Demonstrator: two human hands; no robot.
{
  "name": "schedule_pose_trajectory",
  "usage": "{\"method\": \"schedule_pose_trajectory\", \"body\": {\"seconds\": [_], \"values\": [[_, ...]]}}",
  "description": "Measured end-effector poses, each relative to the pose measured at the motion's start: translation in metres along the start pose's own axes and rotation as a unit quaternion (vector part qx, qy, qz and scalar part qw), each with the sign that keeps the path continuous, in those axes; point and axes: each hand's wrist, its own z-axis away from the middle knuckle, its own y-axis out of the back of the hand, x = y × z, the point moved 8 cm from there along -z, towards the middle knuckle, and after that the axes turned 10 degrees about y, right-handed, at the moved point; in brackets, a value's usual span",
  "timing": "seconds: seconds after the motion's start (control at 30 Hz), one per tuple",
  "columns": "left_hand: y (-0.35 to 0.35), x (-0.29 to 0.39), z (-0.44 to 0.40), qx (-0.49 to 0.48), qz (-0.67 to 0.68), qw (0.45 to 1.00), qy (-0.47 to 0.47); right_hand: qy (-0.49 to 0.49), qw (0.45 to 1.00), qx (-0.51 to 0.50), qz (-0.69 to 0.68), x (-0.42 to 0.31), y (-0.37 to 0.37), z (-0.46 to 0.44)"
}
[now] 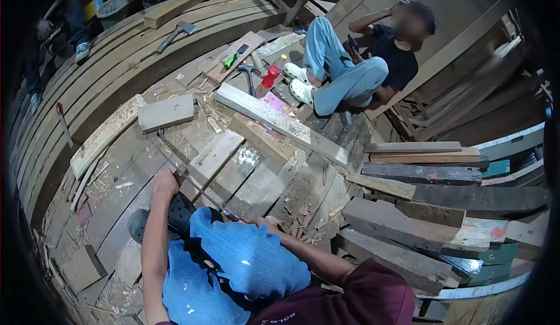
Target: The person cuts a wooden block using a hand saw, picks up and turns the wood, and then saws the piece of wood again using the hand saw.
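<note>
A long thin dark rod (pixel 201 192) slants over the floor in front of my knees. Its near end reaches my right hand (pixel 265 225), which is closed around it beside my blue-clad knee. Over the dark clogs (pixel 178 211), my left hand (pixel 165 183) is closed in a fist next to the rod; its fingertips are hidden, so what it grips cannot be made out. Beyond the rod's far end lies a short wooden block (pixel 167 113). A pale board (pixel 216 157) rests just right of the rod, with wood shavings around.
A long beam (pixel 280 121) crosses the floor ahead, near a hammer (pixel 249 77), green-handled tool (pixel 235 57) and red bottle (pixel 273 73). Stacked timber (pixel 420 208) fills the right. A person (pixel 350 62) sits beyond the beam. Curved planks (pixel 105 86) with an axe (pixel 176 36) line the left.
</note>
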Motion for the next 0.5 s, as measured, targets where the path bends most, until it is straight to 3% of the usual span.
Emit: {"method": "schedule_pose_trajectory", "body": {"seconds": [0.1, 0.13, 0.23, 0.33, 0.43, 0.47, 0.5], "values": [[-0.006, -0.003, -0.006, 0.016, -0.010, 1.000, -0.006, 0.020, 1.000, -0.007, 0.017, -0.004, 0.001, 0.000], [-0.008, -0.005, -0.009, 0.024, 0.008, 1.000, -0.001, 0.073, 0.997, 0.009, 0.028, -0.005, 0.003, 0.000], [-0.004, -0.004, -0.005, 0.026, 0.021, 0.999, 0.009, 0.017, 1.000, -0.012, 0.018, 0.006, -0.001, -0.003], [0.006, -0.003, 0.005, 0.015, 0.022, 0.999, 0.029, 0.035, 0.999, 0.010, 0.001, -0.009, 0.004, 0.003], [0.001, -0.003, 0.001, 0.019, 0.000, 1.000, 0.013, -0.021, 0.998, -0.039, 0.052, 0.004, 0.002, -0.002], [-0.003, -0.004, -0.003, 0.009, -0.002, 1.000, 0.013, 0.048, 0.999, -0.021, -0.002, -0.008, 0.002, 0.000], [-0.003, -0.005, -0.004, 0.009, -0.005, 1.000, 0.013, 0.028, 0.999, -0.026, -0.010, -0.011, 0.003, 0.002]]}}
